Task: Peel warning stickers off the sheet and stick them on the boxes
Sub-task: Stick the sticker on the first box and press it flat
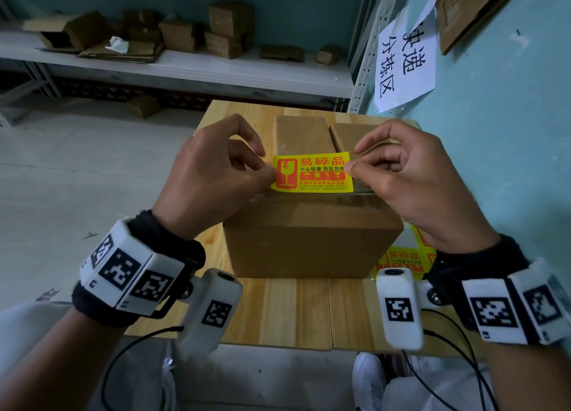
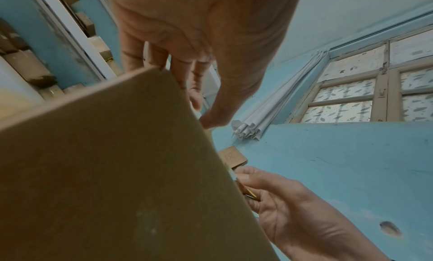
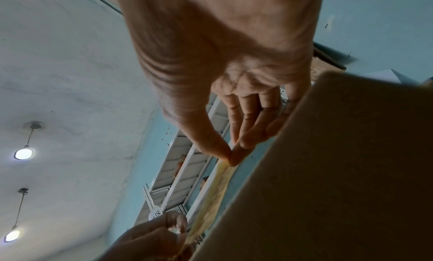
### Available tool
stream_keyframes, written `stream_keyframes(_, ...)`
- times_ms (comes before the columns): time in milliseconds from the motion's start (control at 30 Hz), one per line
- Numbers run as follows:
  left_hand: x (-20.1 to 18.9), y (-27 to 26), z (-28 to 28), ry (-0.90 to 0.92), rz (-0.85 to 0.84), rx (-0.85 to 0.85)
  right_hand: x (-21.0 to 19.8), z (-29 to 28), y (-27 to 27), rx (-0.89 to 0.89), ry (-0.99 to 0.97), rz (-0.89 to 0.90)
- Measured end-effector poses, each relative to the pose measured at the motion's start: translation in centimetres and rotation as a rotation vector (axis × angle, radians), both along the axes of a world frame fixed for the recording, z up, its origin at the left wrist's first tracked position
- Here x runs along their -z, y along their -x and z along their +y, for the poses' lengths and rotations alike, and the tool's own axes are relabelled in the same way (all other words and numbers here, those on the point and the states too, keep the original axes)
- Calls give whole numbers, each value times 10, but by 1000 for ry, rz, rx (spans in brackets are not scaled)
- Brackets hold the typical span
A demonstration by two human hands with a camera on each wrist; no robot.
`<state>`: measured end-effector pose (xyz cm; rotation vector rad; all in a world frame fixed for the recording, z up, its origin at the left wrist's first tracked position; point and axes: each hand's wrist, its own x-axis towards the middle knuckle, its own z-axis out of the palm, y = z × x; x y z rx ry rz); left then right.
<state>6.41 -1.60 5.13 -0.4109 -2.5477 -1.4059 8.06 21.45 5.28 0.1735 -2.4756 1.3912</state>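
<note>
A yellow warning sticker (image 1: 312, 172) with red print hangs stretched flat just above the near top edge of a brown cardboard box (image 1: 312, 240). My left hand (image 1: 268, 173) pinches its left end between thumb and forefinger. My right hand (image 1: 352, 167) pinches its right end the same way. In the right wrist view the sticker (image 3: 218, 191) shows edge-on as a pale strip running between the two pinches, beside the box (image 3: 328, 172). The sticker sheet (image 1: 401, 257) lies on the table to the right of the box, partly hidden by my right wrist.
The box stands on a small wooden table (image 1: 278, 312). Two more cardboard boxes (image 1: 304, 135) sit behind it. A blue wall with a paper sign (image 1: 401, 61) is on the right. Metal shelving (image 1: 185, 68) with several cartons stands beyond, over a grey floor.
</note>
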Motion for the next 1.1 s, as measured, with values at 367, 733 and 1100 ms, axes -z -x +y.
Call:
stream_keyframes(367, 1, 0, 1, 82, -3, 13, 7, 1, 4, 5, -80, 35)
stream_keyframes(733, 4, 1, 2, 112, 31, 3, 10, 1, 5, 6, -146, 55)
stream_keyframes(1100, 5, 2, 1, 115, 35, 17, 11, 0, 5, 17, -181, 58)
